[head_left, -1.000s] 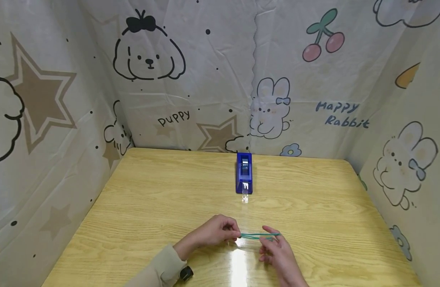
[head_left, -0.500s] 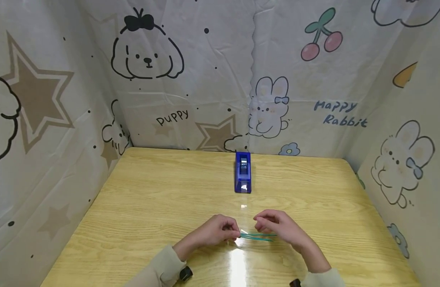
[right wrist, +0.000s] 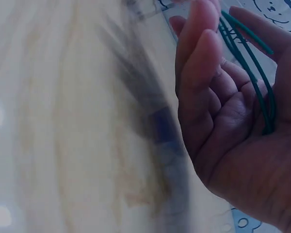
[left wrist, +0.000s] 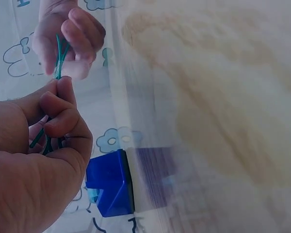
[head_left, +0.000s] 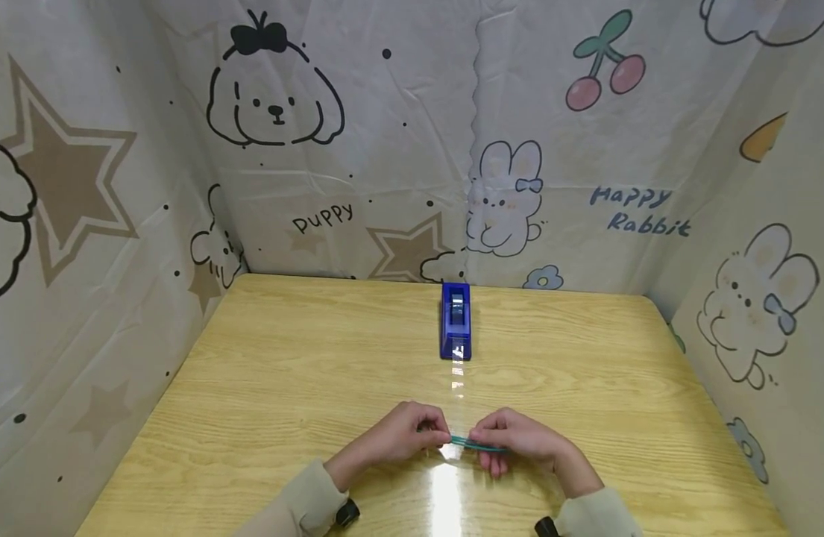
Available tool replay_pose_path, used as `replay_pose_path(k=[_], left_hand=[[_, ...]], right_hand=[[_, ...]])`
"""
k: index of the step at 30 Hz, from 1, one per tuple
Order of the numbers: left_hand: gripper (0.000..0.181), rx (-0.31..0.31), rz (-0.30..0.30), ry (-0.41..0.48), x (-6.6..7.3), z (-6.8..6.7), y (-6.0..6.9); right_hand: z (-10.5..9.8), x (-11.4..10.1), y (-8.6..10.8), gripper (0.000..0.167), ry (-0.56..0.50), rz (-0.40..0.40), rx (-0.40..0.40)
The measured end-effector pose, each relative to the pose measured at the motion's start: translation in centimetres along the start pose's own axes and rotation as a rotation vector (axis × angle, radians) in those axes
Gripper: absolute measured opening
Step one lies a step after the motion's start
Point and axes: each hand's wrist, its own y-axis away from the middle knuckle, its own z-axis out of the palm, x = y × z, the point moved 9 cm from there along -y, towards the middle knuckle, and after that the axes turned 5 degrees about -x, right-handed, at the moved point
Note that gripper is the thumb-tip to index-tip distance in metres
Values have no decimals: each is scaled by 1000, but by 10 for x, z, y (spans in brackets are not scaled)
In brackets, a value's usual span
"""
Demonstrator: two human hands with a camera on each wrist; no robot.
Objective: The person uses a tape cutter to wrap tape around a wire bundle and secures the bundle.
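Several thin green cords (head_left: pixel 488 448) run in a narrow bundle between the two hands, low above the table. My left hand (head_left: pixel 408 432) pinches them between thumb and fingers; in the left wrist view, short cord ends (left wrist: pixel 37 139) stick out below its fingers. Just to the right, my right hand (head_left: pixel 527 438) holds the same bundle at its thumb and fingertips. The right wrist view shows the cords' loose lengths (right wrist: pixel 250 70) lying over the palm. A glossy clear patch shows near the pinch in the left wrist view; whether it is tape I cannot tell.
A blue tape dispenser (head_left: pixel 456 347) stands at the back middle of the wood-grain table (head_left: pixel 284 350), straight beyond the hands. A bright, clear-looking strip runs from its front toward me; tape or reflection is unclear. Printed curtains (head_left: pixel 398 171) enclose the back and sides.
My right hand has drawn away from inside the cords' right end, turned over and come down onto the bundle closer to the left hand. My left hand has kept its pinch in place.
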Motion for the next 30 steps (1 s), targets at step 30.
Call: replay_pose_path(k=[30], left_hand=[[17, -14, 11, -13, -3, 1, 0]], right_hand=[[1, 3, -3, 26, -95, -105, 5]])
